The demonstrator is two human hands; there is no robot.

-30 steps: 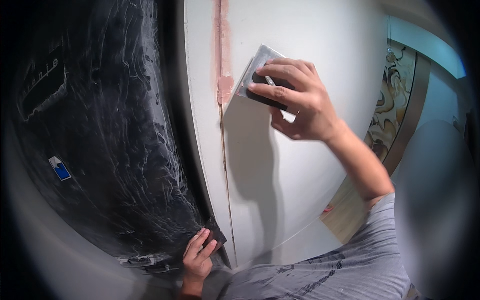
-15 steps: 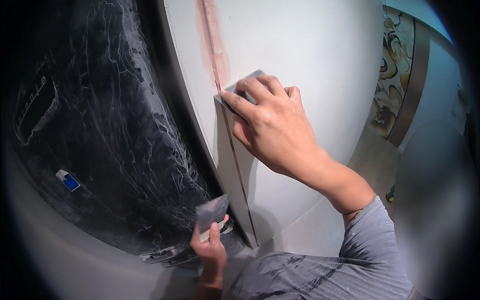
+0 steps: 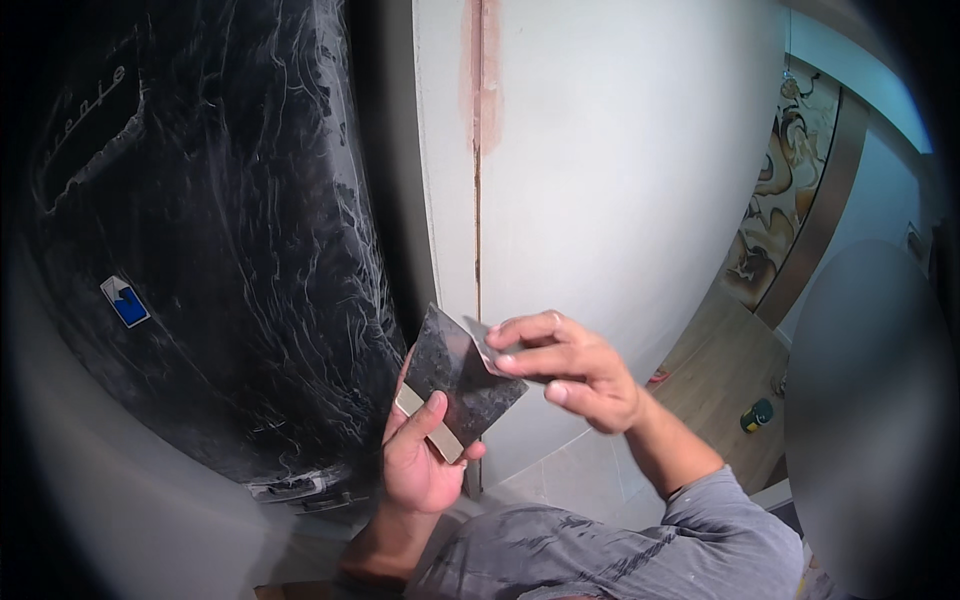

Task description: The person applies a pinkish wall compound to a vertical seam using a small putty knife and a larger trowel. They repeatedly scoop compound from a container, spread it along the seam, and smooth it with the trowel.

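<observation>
My left hand (image 3: pixel 415 478) grips a putty scraper by its cream-coloured back edge, thumb on top. The scraper's wide grey blade (image 3: pixel 440 355) is smeared and points up and to the right. Fingers of my right hand (image 3: pixel 592 378) close round a second, thin metal scraper (image 3: pixel 482 345), mostly seen edge-on, which meets or overlaps the first blade's face. Behind both hands stands a white panel (image 3: pixel 620 170) with a narrow upright seam (image 3: pixel 478 225). Pink filler (image 3: pixel 487 110) covers the seam's upper part; lower down it shows as a dark brown gap.
On the left is a large surface under dusty black plastic sheeting (image 3: pixel 230 230), with a blue and white label (image 3: pixel 126 302). A dark gap separates it from the panel. At right, a green tin (image 3: pixel 757 415) stands on the wooden floor (image 3: pixel 705 375) near a swirl-patterned wall panel (image 3: pixel 790 170).
My right hand has come down from the seam to the left-hand scraper, bringing its own blade along. My left hand has turned its blade toward it. The view has shifted.
</observation>
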